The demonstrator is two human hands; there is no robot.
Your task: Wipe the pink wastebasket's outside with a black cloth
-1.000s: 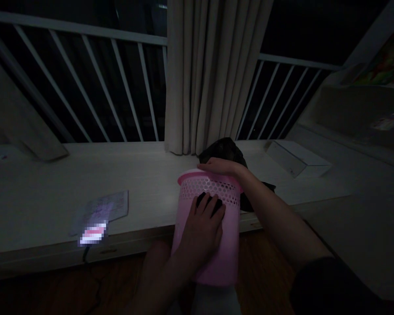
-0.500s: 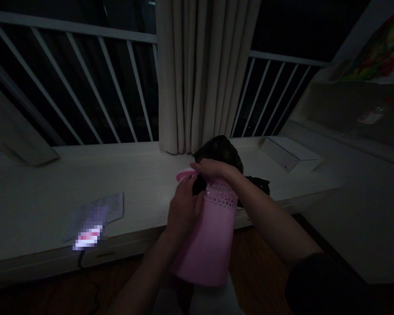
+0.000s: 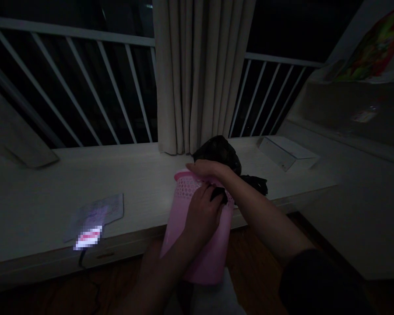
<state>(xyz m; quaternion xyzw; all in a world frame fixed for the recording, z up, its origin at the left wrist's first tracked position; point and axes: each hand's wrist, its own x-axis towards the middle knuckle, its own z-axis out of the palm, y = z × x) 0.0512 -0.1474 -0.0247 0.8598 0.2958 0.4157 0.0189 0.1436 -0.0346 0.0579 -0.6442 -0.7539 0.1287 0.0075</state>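
A pink trash can [image 3: 174, 229] with a perforated band below its rim tilts in front of the sill. My left hand [image 3: 202, 214] is closed at the band, pinching a piece of black plastic bag [image 3: 219, 195] against the can's side. Over the top rim lies my right hand [image 3: 208, 168], curled round the edge, with its fingertips hidden. A bulging black plastic bag [image 3: 218, 151] sits just behind the can on the sill. More black plastic [image 3: 256, 183] shows beyond my right forearm.
The white sill [image 3: 141, 175] runs across under a beige curtain [image 3: 203, 78] and white railings [image 3: 111, 87]. A white box [image 3: 287, 153] stands at right. Papers [image 3: 111, 208] and a glowing, blurred-out device [image 3: 88, 237] with a cord lie at left.
My left hand has moved right along the trash can, from its left edge to the front, with the black plastic. The can has turned slightly; my right hand stays at the rim.
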